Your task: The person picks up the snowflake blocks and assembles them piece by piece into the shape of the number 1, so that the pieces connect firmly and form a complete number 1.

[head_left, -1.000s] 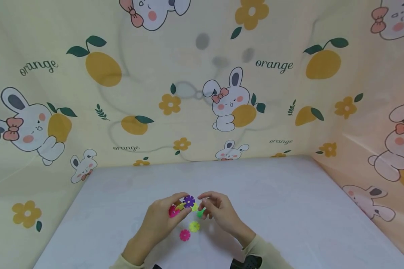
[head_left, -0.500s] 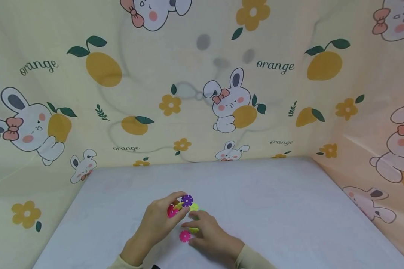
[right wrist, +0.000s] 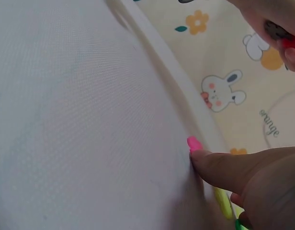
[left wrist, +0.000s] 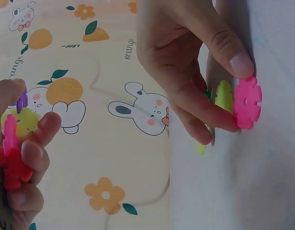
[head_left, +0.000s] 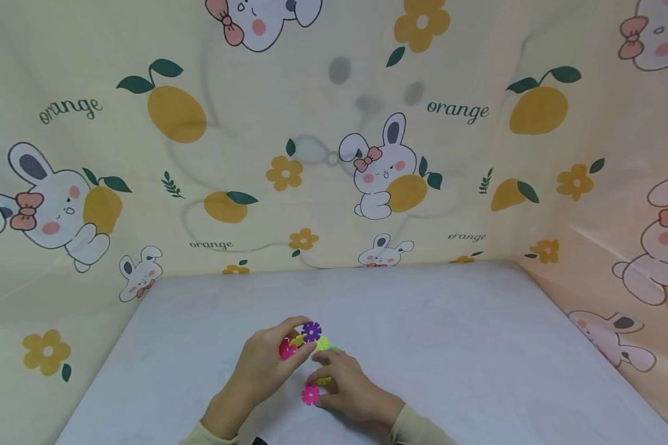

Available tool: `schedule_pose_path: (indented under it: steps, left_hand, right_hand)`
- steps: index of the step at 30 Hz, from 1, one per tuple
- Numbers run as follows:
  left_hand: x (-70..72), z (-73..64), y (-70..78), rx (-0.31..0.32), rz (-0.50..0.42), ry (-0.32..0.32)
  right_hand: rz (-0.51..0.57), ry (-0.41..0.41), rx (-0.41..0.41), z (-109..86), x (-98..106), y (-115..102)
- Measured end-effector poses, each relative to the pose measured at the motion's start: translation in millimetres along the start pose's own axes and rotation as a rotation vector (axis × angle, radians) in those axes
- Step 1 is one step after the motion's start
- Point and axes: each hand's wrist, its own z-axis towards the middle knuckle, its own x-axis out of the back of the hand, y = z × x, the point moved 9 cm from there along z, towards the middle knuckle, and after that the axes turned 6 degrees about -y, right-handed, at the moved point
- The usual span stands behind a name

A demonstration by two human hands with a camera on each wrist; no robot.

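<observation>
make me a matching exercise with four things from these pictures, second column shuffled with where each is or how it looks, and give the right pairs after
Column one
1. purple disc
2. lower pink disc in the head view
3. back wall cloth
4. table

Column two
a. white, flat surface
b. pinched by the right hand
c. cream coloured, patterned
d. held up in the left hand

Right pairs: 1-d, 2-b, 3-c, 4-a

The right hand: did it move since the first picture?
Yes. In the head view, the right hand is lower and a bit further left, farther below the little bunny printed on the back wall.
</observation>
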Motion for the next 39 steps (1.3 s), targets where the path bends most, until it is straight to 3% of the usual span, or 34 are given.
schedule_pose_path:
  steps: [8, 15, 25, 32, 39]
  left_hand:
    - [1.8, 0.3, 0.6, -0.003, 0.009, 0.005]
    - [2.2, 0.1, 0.6, 0.011, 0.011, -0.002]
    - [-0.3, 0.7, 0.9, 0.024, 0.011, -0.006]
    - [-5.4, 0.6, 2.9, 0.025, -0.002, -0.038]
    - [-9.7, 0.4, 3.5, 0.034, -0.003, -0.063]
  right_hand:
    - [0.001, 0.087, 0.062, 1.2, 6.6, -3.6]
    - [0.343, 0.049, 0.058, 2.0, 13.6, 0.3]
    - [0.662, 0.200, 0.127, -5.5, 62.9, 1.8]
    - [0.783, 0.304, 0.148, -16.3, 87.4, -0.2]
    - [0.830, 0.358, 0.159, -23.6, 101.6, -3.7]
